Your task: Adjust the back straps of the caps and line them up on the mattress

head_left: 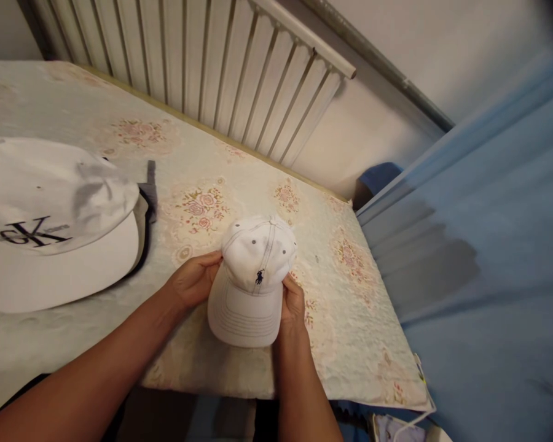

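Note:
A small white cap [253, 276] with a dark blue emblem on its front rests on the flowered table cover [203, 184], brim toward me. My left hand [194, 282] grips the cap's left side with curled fingers. My right hand [293, 302] holds its right side near the brim. Both hands are closed on it.
A larger white cap [50, 227] with black lettering lies at the left on top of a dark cap [148, 196]. A white radiator [203, 61] stands behind the table. A blue curtain [488, 258] hangs along the table's right edge.

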The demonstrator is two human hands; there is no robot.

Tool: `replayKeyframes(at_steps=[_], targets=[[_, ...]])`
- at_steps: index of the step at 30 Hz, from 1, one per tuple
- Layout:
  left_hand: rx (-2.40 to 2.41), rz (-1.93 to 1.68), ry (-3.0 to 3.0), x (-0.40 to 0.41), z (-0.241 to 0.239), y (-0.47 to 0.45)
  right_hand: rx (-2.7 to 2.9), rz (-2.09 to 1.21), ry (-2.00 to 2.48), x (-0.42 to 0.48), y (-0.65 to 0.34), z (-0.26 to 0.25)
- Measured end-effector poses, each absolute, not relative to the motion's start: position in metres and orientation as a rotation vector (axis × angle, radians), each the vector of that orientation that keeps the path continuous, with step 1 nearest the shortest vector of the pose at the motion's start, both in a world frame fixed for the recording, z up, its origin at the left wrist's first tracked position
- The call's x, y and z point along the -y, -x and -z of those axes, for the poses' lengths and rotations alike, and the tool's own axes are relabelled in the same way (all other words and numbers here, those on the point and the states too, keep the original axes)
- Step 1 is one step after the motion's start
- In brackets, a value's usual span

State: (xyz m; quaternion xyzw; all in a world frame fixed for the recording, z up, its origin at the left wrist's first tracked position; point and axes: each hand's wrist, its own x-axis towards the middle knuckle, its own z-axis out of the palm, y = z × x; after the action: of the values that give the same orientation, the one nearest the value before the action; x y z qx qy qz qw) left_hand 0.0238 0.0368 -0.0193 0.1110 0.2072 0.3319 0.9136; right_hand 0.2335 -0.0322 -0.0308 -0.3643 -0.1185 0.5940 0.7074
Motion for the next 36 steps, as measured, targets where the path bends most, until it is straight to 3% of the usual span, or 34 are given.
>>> replayKeyframes(at_steps=[36], targets=[[-0.328, -0.716, -0.248, -0.031, 0.024, -0.028, 0.118, -1.293, 0.771, 0.034, -0.23, 0.03]])
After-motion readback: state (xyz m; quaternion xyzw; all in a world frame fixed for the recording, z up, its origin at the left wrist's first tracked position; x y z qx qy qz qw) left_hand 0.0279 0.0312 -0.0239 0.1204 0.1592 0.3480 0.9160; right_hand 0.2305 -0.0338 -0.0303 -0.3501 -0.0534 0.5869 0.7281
